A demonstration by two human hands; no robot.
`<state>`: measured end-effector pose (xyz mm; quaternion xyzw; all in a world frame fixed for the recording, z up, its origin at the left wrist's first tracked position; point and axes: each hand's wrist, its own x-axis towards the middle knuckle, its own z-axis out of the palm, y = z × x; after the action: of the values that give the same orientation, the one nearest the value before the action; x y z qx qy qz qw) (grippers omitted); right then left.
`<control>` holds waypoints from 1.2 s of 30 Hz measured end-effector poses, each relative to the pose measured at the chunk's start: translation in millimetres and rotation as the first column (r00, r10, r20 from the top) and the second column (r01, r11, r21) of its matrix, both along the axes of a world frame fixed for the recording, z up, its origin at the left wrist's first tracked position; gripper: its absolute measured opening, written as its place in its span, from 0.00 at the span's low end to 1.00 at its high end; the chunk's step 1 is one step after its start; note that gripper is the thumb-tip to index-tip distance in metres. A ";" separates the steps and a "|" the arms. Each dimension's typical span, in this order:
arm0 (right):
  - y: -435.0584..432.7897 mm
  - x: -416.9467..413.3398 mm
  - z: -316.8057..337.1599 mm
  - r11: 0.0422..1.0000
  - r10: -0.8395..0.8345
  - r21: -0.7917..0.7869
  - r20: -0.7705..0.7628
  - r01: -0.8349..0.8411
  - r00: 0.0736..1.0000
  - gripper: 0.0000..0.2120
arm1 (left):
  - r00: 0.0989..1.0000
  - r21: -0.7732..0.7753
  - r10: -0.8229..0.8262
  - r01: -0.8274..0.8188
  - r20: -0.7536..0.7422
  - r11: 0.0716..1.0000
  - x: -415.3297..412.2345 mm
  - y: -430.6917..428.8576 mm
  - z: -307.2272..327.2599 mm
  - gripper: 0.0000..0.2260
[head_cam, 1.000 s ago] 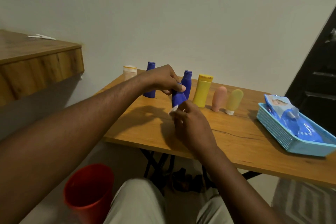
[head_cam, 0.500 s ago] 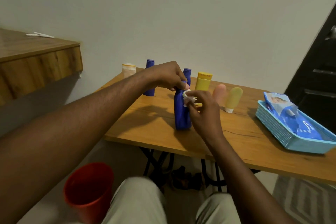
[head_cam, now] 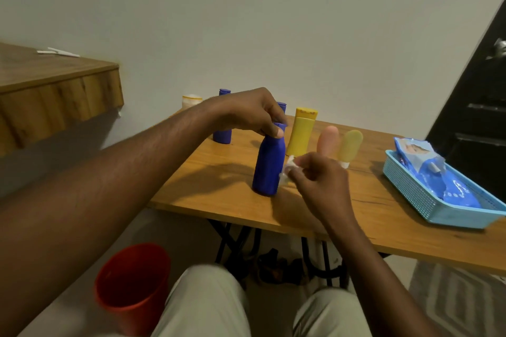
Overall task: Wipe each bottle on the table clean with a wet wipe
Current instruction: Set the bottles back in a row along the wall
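A blue bottle (head_cam: 267, 165) stands upright near the front edge of the wooden table (head_cam: 224, 172). My left hand (head_cam: 246, 113) grips its cap from above. My right hand (head_cam: 319, 180) pinches a small white wet wipe (head_cam: 287, 169) against the bottle's right side, low on the body. Behind stand two more blue bottles (head_cam: 222, 134), one largely hidden by my left hand, then a yellow bottle (head_cam: 301, 131), a pink tube (head_cam: 328, 138), a pale yellow tube (head_cam: 351, 145) and a small cream jar (head_cam: 191, 100).
A light blue basket (head_cam: 410, 189) with a blue pack of wipes (head_cam: 438, 175) sits at the table's right. A red bucket (head_cam: 131, 279) stands on the floor to the left of my knees. A wooden shelf (head_cam: 54, 90) juts out at the left.
The blue bottle went from held tilted above the table to standing upright on it. My right hand with the wipe has moved down from the bottle's neck to its lower side.
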<state>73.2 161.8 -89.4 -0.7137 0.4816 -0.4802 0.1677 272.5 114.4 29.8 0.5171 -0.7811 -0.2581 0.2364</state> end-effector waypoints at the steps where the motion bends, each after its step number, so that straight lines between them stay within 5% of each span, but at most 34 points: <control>1: -2.5 -1.0 3.0 1.000 -0.018 -0.019 0.127 0.021 0.992 0.02 | 1.000 0.002 -0.020 0.020 0.009 1.000 -0.2 2.6 2.1 0.14; 5: -9.2 5.8 17.0 0.994 0.062 0.052 0.427 -0.094 0.902 0.08 | 0.994 -0.008 -0.071 0.072 0.081 0.997 -1.4 10.5 7.6 0.17; 10: -3.6 30.4 11.1 0.967 0.131 0.128 0.485 -0.218 0.865 0.11 | 0.998 -0.056 -0.048 0.049 0.030 0.997 7.1 11.7 2.5 0.17; 13: 1.0 37.5 -7.7 0.960 0.124 0.193 0.364 -0.205 0.923 0.12 | 0.998 -0.048 -0.054 0.054 -0.014 0.997 16.4 13.2 -1.8 0.17; 16: 6.5 36.9 -16.0 0.954 0.140 0.256 0.071 -0.154 0.988 0.13 | 0.997 -0.035 -0.068 0.067 -0.029 0.997 24.0 15.1 -4.2 0.18; 20: 11.6 33.0 -5.4 0.967 0.140 0.247 -0.292 -0.067 0.946 0.15 | 0.997 -0.063 -0.080 0.079 -0.018 0.995 28.8 18.0 -5.7 0.18; 22: 13.1 29.9 -1.7 0.969 0.162 0.232 -0.342 -0.084 0.925 0.12 | 0.997 -0.076 -0.080 0.079 -0.011 0.994 32.1 18.0 -5.4 0.18; 26: 18.6 24.3 1.1 0.951 0.229 0.251 -0.169 -0.182 0.959 0.08 | 0.998 -0.098 -0.063 0.064 0.014 0.993 36.3 15.0 -2.6 0.18; 31: 7.5 18.0 3.4 0.979 0.176 0.094 0.080 -0.183 0.981 0.08 | 0.999 -0.146 -0.035 0.032 -0.019 0.989 37.6 4.7 14.1 0.17; 36: -20.0 10.0 9.0 0.973 0.111 0.162 0.307 -0.167 0.945 0.07 | 0.999 -0.224 0.052 -0.050 0.003 0.973 39.5 -26.1 31.8 0.18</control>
<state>83.3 141.8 -80.4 -0.6471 0.4421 -0.5214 0.3374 312.0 88.3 61.6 0.5081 -0.7928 -0.1598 0.2963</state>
